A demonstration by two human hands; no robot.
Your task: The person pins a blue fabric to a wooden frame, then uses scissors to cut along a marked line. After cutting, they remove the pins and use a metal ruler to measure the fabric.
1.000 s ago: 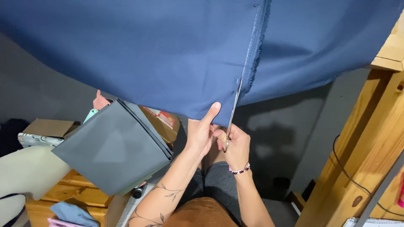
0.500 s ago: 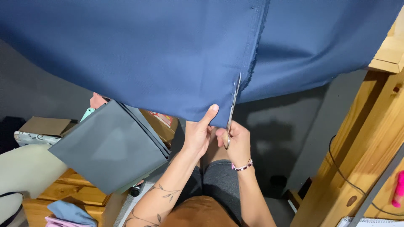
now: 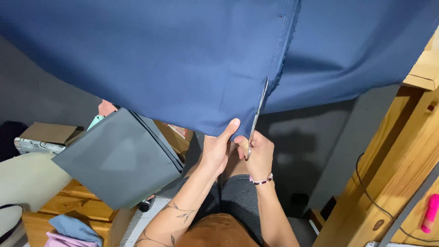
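A large sheet of dark blue fabric (image 3: 183, 59) hangs over a table edge and fills the upper part of the head view. My left hand (image 3: 217, 153) pinches its lower edge, thumb raised against the cloth. Just to the right, my right hand (image 3: 259, 155) grips a pair of metal scissors (image 3: 257, 114). Their blades point up into the fabric beside a frayed seam (image 3: 283, 59). A beaded bracelet is on my right wrist.
Folded dark grey cloth (image 3: 119, 160) lies on a wooden cabinet (image 3: 87, 208) at the left, above blue and pink cloth (image 3: 68, 231). A wooden frame (image 3: 402, 151) stands at the right with a black cable and a pink object (image 3: 430, 212).
The scissors have moved slightly further up into the blue fabric, and both hands have stayed at its lower edge.
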